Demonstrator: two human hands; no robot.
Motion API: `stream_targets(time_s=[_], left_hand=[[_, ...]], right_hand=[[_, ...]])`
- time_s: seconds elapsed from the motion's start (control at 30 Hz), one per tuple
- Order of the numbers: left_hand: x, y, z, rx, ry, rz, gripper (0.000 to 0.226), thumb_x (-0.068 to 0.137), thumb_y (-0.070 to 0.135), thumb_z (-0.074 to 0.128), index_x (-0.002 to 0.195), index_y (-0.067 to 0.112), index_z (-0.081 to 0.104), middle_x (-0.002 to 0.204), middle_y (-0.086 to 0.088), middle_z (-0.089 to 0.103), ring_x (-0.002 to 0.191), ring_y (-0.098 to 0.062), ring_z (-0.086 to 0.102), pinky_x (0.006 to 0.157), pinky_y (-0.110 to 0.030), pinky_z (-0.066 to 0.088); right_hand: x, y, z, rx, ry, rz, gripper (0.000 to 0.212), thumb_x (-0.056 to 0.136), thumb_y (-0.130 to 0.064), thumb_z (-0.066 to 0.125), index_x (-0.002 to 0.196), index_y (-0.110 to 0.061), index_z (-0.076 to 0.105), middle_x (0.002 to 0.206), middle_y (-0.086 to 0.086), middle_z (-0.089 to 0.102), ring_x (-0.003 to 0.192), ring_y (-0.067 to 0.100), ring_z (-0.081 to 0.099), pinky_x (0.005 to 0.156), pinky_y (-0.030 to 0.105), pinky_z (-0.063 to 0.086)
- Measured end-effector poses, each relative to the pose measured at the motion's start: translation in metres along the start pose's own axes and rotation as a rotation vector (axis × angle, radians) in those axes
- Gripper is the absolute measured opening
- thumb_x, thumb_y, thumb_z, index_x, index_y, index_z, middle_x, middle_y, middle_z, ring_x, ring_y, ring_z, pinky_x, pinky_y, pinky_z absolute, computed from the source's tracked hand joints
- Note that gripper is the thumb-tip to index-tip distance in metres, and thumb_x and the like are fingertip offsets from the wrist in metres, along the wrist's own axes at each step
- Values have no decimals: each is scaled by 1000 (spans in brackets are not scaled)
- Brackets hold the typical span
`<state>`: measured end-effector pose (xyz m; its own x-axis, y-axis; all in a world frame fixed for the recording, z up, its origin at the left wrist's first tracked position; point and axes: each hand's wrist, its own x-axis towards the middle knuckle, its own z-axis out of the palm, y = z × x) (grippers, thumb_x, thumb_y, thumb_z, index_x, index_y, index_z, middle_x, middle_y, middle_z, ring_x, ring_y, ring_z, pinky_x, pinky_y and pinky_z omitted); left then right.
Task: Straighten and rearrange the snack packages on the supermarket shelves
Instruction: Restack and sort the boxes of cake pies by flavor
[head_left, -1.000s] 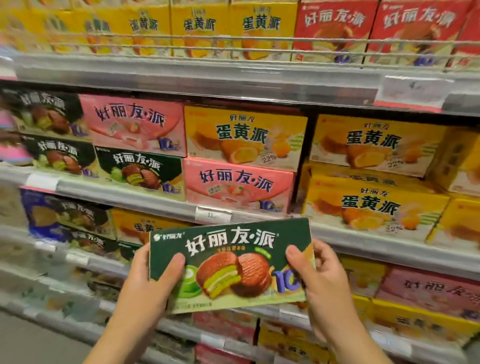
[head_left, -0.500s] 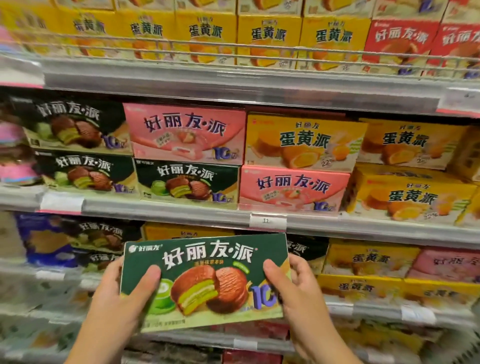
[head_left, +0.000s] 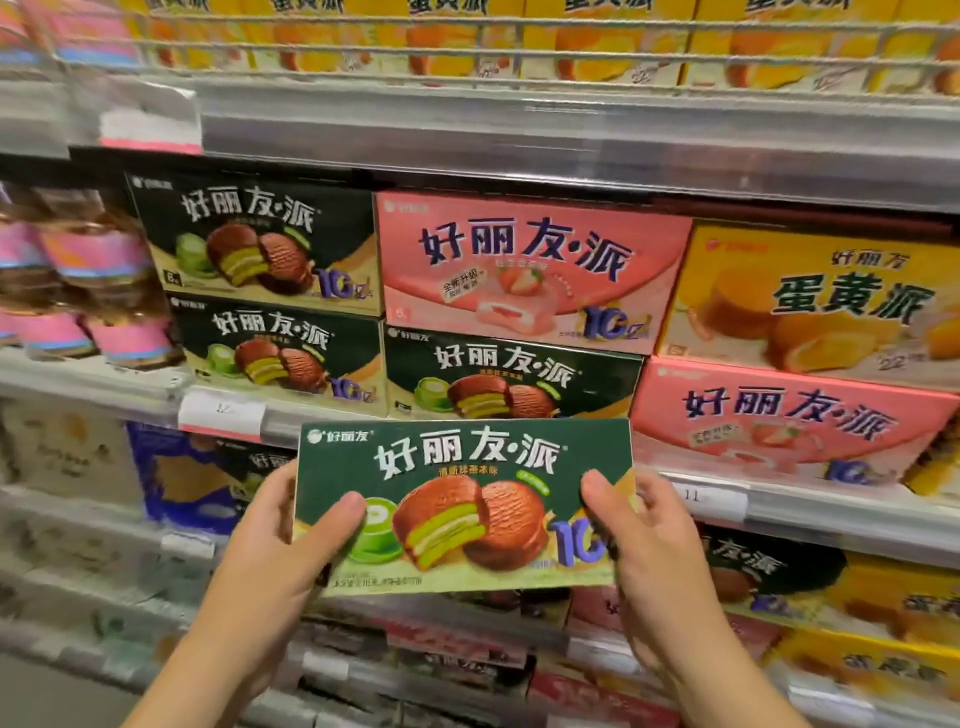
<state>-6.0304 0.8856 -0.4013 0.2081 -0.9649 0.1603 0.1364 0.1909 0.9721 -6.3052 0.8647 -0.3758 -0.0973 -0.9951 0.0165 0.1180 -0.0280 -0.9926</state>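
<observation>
Shelves (head_left: 571, 171) packed with stacked green, pink and yellow pie boxes. Green box (head_left: 462, 504) held before the middle shelf, long axis left-right, front facing out, upright. Left hand (head_left: 270, 561) and right hand (head_left: 654, 551), fingers clamped on its ends.

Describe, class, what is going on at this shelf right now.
A person holds a green pie box in front of the shelves, left hand on one end, right hand on the other. It is not yet shelved. Behind it, matching green boxes sit beside pink boxes and a yellow box.
</observation>
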Motion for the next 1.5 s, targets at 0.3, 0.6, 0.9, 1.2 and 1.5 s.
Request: stream_targets(time_s=[0.3,0.6,0.9,1.2,1.5], left_hand=[[37,-3,-32,-80,51,-6,70,49,46,90,114,33,67,106,1,75,91,-17,73,62,-26,58],[51,6,-42,-78,46,-79,70,39,52,89,104,36,69,99,3,76,90,-22,73,87,-45,52],[54,13,-51,-116,-24,-99,61,62,17,79,120,17,63,90,7,77,74,-6,72,54,-17,54],[59,17,-67,-69,-71,-63,75,57,26,81,128,24,57,92,15,75,84,-5,71,71,-29,52],[49,17,-90,-104,-49,-57,71,53,27,82,121,31,61,95,7,76,97,-20,71,84,-41,53]], right_hand=[[14,-117,33,-894,233,-878,36,83,-31,67,118,-26,60,120,-19,58,112,-7,50,99,10,34],[65,-154,95,-1688,230,-930,78,83,-44,69,146,-14,35,142,6,48,128,28,43,107,43,34],[65,-138,106,-1616,541,-1074,49,69,-26,84,111,-14,60,114,5,61,108,27,49,88,38,32],[40,-145,103,-1584,399,-1017,51,64,-28,86,100,-21,51,122,7,53,116,31,46,91,44,34],[31,-156,111,-1704,379,-933,78,65,-59,80,128,-22,53,119,7,51,113,29,44,93,44,29]])
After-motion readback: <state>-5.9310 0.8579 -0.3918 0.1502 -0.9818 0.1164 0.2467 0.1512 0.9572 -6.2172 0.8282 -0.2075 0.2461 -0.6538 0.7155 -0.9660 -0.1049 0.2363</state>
